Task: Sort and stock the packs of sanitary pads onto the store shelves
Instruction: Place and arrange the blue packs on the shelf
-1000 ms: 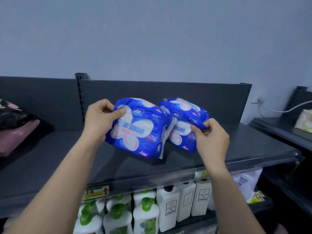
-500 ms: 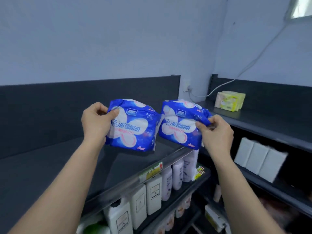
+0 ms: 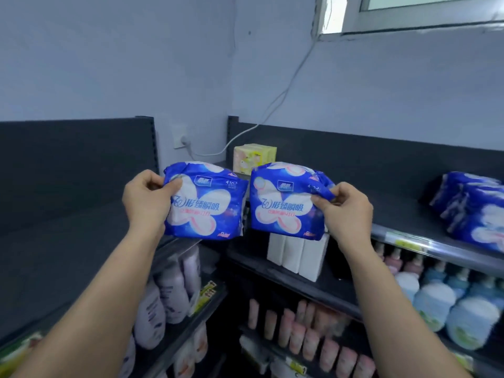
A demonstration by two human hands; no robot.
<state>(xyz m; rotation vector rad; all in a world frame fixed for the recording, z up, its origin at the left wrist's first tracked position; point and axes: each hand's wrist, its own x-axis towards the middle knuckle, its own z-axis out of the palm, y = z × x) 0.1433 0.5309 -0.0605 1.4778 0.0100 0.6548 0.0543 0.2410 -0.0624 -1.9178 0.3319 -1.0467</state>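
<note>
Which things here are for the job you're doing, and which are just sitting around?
For the job:
left hand, holding the first blue pack
right hand, pinching the second blue pack
shelved blue packs
right shelf

Just sitting around:
yellow packet
white packs
purple bottles
pink bottles
cable

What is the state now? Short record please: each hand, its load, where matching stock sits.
left hand: grips the left blue plastic pack of sanitary pads by its upper left corner
right hand: pinches the right blue plastic pack of sanitary pads by its upper right corner
packs: side by side, upright, print toward the camera
matching stock: row of blue packs on the dark top shelf, far right
corner: yellow pack on the same shelf
</note>
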